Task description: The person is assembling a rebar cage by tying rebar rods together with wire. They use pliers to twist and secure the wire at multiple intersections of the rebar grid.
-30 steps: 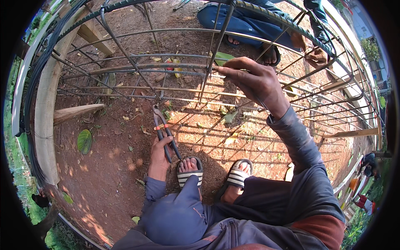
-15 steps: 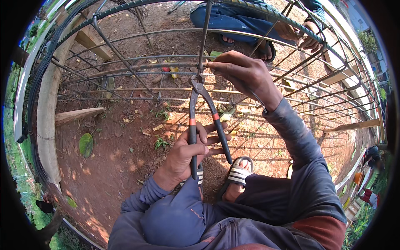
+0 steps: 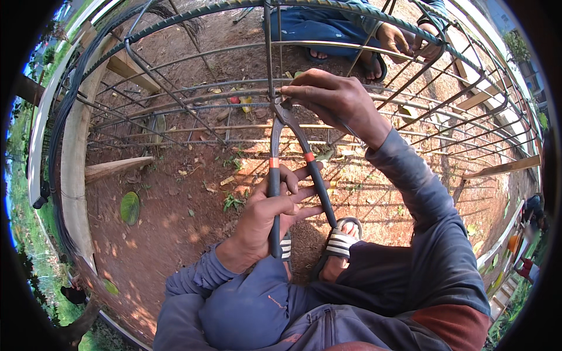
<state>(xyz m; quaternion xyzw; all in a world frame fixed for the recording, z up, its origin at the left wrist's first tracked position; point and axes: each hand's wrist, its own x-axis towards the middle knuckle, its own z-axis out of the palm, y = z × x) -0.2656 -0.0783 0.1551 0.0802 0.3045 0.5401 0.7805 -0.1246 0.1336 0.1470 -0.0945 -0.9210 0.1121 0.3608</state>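
Observation:
My left hand (image 3: 257, 219) is closed around one handle of the nippers (image 3: 274, 190), which have black grips with orange bands. Its fingers reach across to the other, spread handle. The nippers' jaws are up against a crossing of steel rods, just beneath an upright rod (image 3: 268, 52) of the rebar cage (image 3: 228, 7). Beside the jaws, my right hand (image 3: 345, 102) pinches at the same crossing with thumb and fingers. A thin wire (image 3: 356, 134) shows under that hand near the wrist. The wire's end at the crossing is too small to make out.
A wooden beam (image 3: 73, 169) with a bundle of dark wire (image 3: 54, 134) runs along the left. Wooden stakes (image 3: 120, 167) jut from it. Across the cage, another person's hands (image 3: 393, 41) work at the rods. My sandalled foot (image 3: 339, 245) rests on the bare soil.
The nippers' jaws have risen closer to the rod crossing, and the handles look slightly wider apart. My right hand stays at the crossing. The other person's hand has shifted left.

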